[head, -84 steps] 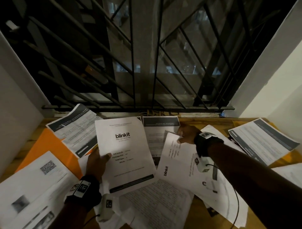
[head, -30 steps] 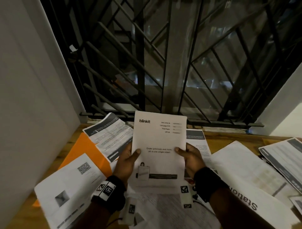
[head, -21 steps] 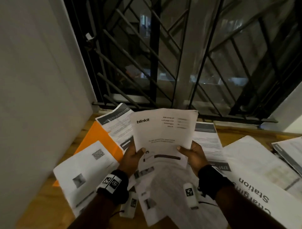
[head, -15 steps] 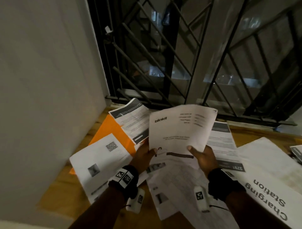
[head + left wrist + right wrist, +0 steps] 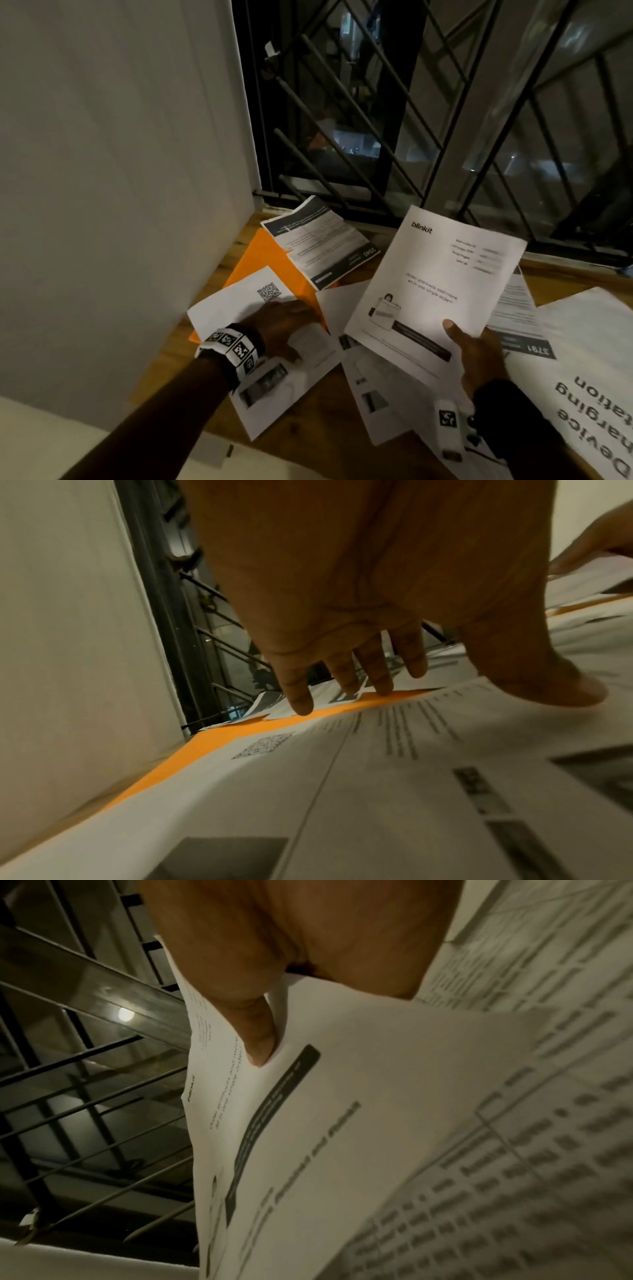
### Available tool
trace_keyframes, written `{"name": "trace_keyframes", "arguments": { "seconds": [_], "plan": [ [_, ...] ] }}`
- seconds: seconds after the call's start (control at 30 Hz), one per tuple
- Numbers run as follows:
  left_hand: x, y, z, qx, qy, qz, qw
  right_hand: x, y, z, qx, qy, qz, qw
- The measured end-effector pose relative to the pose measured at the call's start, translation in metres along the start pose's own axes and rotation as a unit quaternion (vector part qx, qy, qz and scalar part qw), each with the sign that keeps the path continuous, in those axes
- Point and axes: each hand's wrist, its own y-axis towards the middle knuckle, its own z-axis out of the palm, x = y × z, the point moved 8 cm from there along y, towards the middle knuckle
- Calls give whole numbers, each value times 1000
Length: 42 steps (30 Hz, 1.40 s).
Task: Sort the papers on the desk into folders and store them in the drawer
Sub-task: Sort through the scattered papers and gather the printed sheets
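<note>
I see my right hand [image 5: 479, 356] holding the blinkit sheet [image 5: 435, 284] lifted above the worktop [image 5: 308, 428], tilted to the right. The thumb [image 5: 454, 330] lies on the printed face near the lower edge, and the other fingers are behind the paper, so the sheet is pinched between them; the right wrist view shows the thumb [image 5: 255, 1031] pressing into the sheet [image 5: 308, 1123].

My left hand [image 5: 281, 325] is low over the QR-code paper [image 5: 239, 301], which lies on the orange folder [image 5: 270, 263] at the left of the worktop. Its fingers [image 5: 380, 669] are stretched and relaxed, grasping nothing, their tips reaching toward the orange folder [image 5: 240, 734] edge; if they touch it I cannot tell. The thumb [image 5: 548, 680] seems to rest on the paper [image 5: 377, 791].

Half a second ago both hands held the blinkit sheet, one on each side. Now the left hand has let it go and has moved down to the left, and only the right hand carries the sheet. Other papers are scattered around, among them a big "Charging Station" sheet [image 5: 589, 370] at the right.
</note>
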Motion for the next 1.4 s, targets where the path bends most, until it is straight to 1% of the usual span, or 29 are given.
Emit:
{"name": "trace_keyframes", "arguments": {
  "seconds": [0.07, 0.13, 0.23, 0.33, 0.4, 0.43, 0.53, 0.67, 0.77, 0.87, 0.97, 1.07, 1.13, 1.17, 1.23, 1.3, 1.4],
  "plan": [
    [-3, 5, 4, 53, 19, -2, 998, -6, -7, -7, -17, -4, 14, 1000],
    [-5, 12, 0, 83, 42, 4, 996, -11, -10, -12, -29, -4, 20, 999],
    [-5, 22, -5, 90, 75, 13, 993, -16, -11, -15, -29, -5, 25, 999],
    [-5, 33, -4, 76, 84, 50, 992, -17, -13, -20, -36, -13, 19, 999],
    [-6, 37, -2, 80, 87, 74, 990, -19, -15, -25, -47, -15, 21, 999],
    [-6, 37, 1, 93, 86, 77, 989, -22, -15, -26, -50, -19, 27, 998],
    [0, 37, 16, 141, 84, 66, 984, -28, -16, -32, -53, -28, 36, 998],
    [-4, 37, 17, 155, 99, 49, 982, -32, -16, -37, -57, -29, 41, 997],
    [-13, 37, 5, 133, 121, 60, 982, -37, -14, -39, -54, -48, 44, 996],
    [-19, 38, -18, 66, 108, 94, 988, -38, -15, -37, -42, -57, 41, 997],
    [-23, 39, -48, 38, 47, 83, 995, -35, -20, -31, -22, -57, 34, 998],
    [-20, 44, -87, -26, -86, 47, 995, -33, -27, -24, 2, -69, 24, 997],
    [-13, 50, -106, -68, -176, 28, 982, -34, -30, -22, 11, -81, 22, 996],
    [-10, 55, -111, -79, -216, 19, 973, -35, -30, -23, 11, -86, 24, 996],
    [-2, 64, -114, -104, -273, -1, 956, -36, -30, -25, 4, -88, 30, 996],
    [6, 71, -112, -133, -311, -38, 940, -37, -28, -29, -3, -80, 33, 996],
    [19, 78, -94, -158, -385, -77, 906, -43, -23, -39, -17, -93, 41, 995]
  ]
}}
